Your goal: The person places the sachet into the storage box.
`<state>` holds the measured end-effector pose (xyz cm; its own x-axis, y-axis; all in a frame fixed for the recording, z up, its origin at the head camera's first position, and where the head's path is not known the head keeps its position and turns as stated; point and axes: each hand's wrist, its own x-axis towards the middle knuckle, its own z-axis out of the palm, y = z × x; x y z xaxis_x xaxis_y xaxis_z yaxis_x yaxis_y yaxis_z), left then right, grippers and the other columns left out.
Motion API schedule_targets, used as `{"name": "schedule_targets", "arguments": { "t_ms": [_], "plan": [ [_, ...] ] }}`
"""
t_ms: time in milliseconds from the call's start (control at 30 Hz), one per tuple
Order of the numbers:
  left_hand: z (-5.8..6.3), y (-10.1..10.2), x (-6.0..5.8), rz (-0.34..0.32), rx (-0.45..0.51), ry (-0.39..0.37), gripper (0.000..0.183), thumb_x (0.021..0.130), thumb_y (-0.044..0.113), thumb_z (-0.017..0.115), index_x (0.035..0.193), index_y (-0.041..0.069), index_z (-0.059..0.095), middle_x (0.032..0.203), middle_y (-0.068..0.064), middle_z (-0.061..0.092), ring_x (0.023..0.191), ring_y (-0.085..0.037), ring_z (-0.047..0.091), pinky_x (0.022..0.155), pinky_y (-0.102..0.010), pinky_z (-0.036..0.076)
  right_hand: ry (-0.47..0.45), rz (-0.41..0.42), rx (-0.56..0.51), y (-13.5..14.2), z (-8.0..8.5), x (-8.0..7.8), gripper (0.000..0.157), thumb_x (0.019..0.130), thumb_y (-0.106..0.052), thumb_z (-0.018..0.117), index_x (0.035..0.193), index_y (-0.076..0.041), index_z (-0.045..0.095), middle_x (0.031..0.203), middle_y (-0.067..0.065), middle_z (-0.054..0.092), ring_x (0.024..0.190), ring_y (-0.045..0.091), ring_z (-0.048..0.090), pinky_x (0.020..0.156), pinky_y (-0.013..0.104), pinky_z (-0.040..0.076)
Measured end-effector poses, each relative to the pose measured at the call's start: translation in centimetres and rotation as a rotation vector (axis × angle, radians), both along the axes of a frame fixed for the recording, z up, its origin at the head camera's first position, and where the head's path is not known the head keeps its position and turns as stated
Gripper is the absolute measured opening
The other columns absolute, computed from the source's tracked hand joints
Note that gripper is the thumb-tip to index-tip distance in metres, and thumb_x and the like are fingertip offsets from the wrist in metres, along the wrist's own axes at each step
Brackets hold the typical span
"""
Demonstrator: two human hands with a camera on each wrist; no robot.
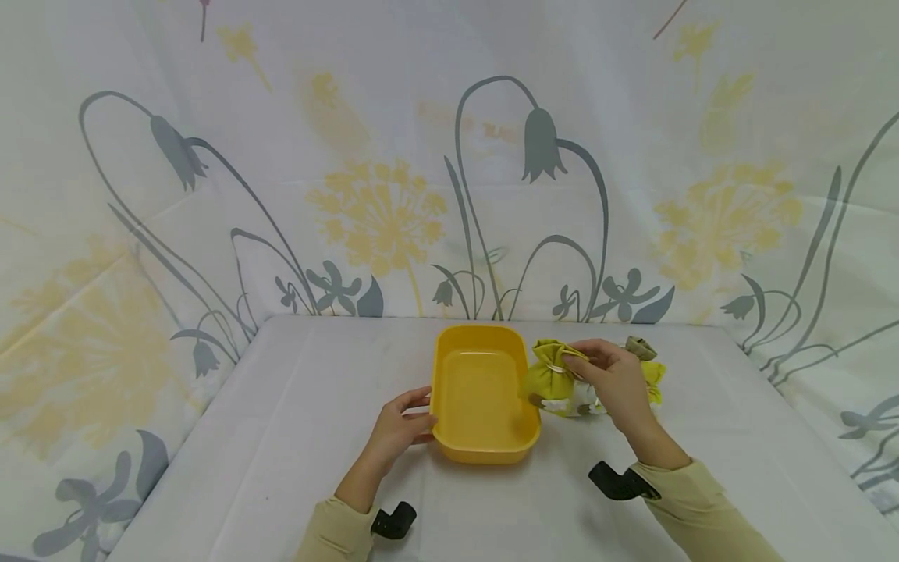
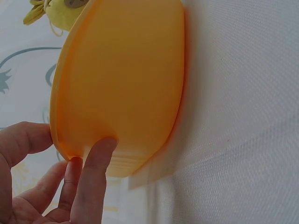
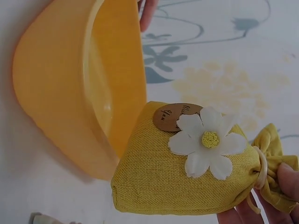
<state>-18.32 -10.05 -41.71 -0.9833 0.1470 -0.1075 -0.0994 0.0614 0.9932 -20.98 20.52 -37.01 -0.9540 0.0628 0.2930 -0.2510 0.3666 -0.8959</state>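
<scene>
A yellow plastic tub stands on the table, its inside visible in the head view. My left hand touches the tub's left outer wall and rim with fairly straight fingers. Between thumb and fingers, my right hand pinches the gathered neck of a yellow-green cloth drawstring pouch. This pouch carries a white fabric flower and a brown oval tag with writing. It hangs beside the tub's right rim, overlapping that rim in the head view.
More cloth pouches lie right of the tub, partly hidden by the right hand; a grey-green pouch top and a yellow one show. The white-covered table meets a flower-printed cloth at its back edge.
</scene>
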Motion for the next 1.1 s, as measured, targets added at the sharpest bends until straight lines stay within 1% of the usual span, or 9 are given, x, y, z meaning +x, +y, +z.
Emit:
{"name": "schedule_targets", "arguments": {
  "t_ms": [100,300,367,533,733,833,900,967,1100],
  "plan": [
    [-0.2,0.0,0.0,-0.005,0.004,0.003,0.050,0.086,-0.002,0.059,0.132,-0.008,0.044,0.121,-0.023,0.049,0.097,-0.028,0.060,0.075,-0.040,0.053,-0.021,0.014,0.004,-0.4,0.1,-0.3,0.029,0.086,-0.019,0.068,0.105,0.002,0.066,0.095,0.009,0.067,0.075,0.009,0.063,0.066,0.030,0.054],
    [-2.6,-0.3,-1.4,0.003,0.015,0.004,0.053,0.085,0.001,0.062,0.134,-0.004,0.044,0.122,-0.020,0.049,0.097,-0.026,0.060,0.072,-0.037,0.054,-0.061,0.041,-0.029,-1.6,0.5,-0.8,0.030,0.087,-0.018,0.067,0.106,0.004,0.064,0.099,0.016,0.066,0.072,0.011,0.063,0.062,0.027,0.053],
    [-3.0,-0.3,-1.6,0.006,0.011,0.004,0.053,0.085,0.003,0.063,0.135,-0.002,0.045,0.123,-0.019,0.049,0.097,-0.026,0.060,0.072,-0.037,0.054,-0.073,0.049,-0.032,-1.9,0.5,-1.1,0.030,0.087,-0.019,0.067,0.107,0.004,0.064,0.099,0.016,0.065,0.072,0.010,0.063,0.061,0.027,0.053],
    [-2.8,-0.3,-1.6,-0.001,0.012,0.003,0.052,0.086,0.002,0.062,0.135,-0.003,0.044,0.123,-0.021,0.048,0.098,-0.027,0.060,0.072,-0.037,0.054,-0.125,0.050,-0.043,-2.6,0.4,-1.9,0.029,0.087,-0.018,0.067,0.108,0.002,0.064,0.100,0.015,0.066,0.073,0.009,0.063,0.059,0.027,0.053],
    [-0.4,-0.1,-0.2,-0.015,0.012,0.007,0.050,0.086,-0.002,0.059,0.133,-0.008,0.043,0.122,-0.023,0.048,0.099,-0.030,0.060,0.077,-0.042,0.052,-0.167,0.033,-0.029,-3.5,0.2,-2.8,0.032,0.085,-0.026,0.069,0.108,-0.003,0.066,0.098,0.009,0.068,0.079,0.012,0.064,0.056,0.026,0.050],
    [0.4,0.0,0.2,-0.012,0.007,0.007,0.049,0.086,-0.002,0.058,0.133,-0.008,0.043,0.121,-0.023,0.048,0.098,-0.029,0.060,0.078,-0.042,0.052,-0.163,0.043,-0.035,-3.9,0.1,-3.3,0.032,0.085,-0.025,0.068,0.108,-0.004,0.066,0.100,0.010,0.067,0.085,0.016,0.065,0.060,0.026,0.052],
    [0.4,0.1,0.2,-0.010,0.005,0.007,0.049,0.086,-0.002,0.058,0.133,-0.008,0.044,0.121,-0.023,0.048,0.098,-0.029,0.060,0.078,-0.042,0.052,-0.164,0.057,-0.059,-4.2,0.1,-3.7,0.030,0.086,-0.022,0.068,0.108,-0.002,0.065,0.104,0.012,0.065,0.089,0.018,0.064,0.067,0.027,0.054],
    [0.0,0.0,0.0,-0.007,0.007,0.009,0.049,0.086,-0.002,0.059,0.132,-0.008,0.044,0.121,-0.023,0.049,0.097,-0.029,0.060,0.077,-0.041,0.053,-0.160,0.075,-0.084,-4.4,0.0,-4.2,0.029,0.087,-0.018,0.066,0.109,0.000,0.063,0.107,0.014,0.063,0.092,0.019,0.064,0.073,0.028,0.053],
    [-1.7,-0.2,-0.8,0.000,0.019,0.006,0.051,0.085,-0.001,0.061,0.133,-0.006,0.045,0.121,-0.021,0.049,0.097,-0.028,0.061,0.075,-0.041,0.053,-0.166,0.095,-0.125,-5.0,-0.4,-5.1,0.026,0.088,-0.012,0.065,0.108,0.003,0.062,0.107,0.016,0.061,0.092,0.019,0.063,0.076,0.031,0.053]
  ]
}}
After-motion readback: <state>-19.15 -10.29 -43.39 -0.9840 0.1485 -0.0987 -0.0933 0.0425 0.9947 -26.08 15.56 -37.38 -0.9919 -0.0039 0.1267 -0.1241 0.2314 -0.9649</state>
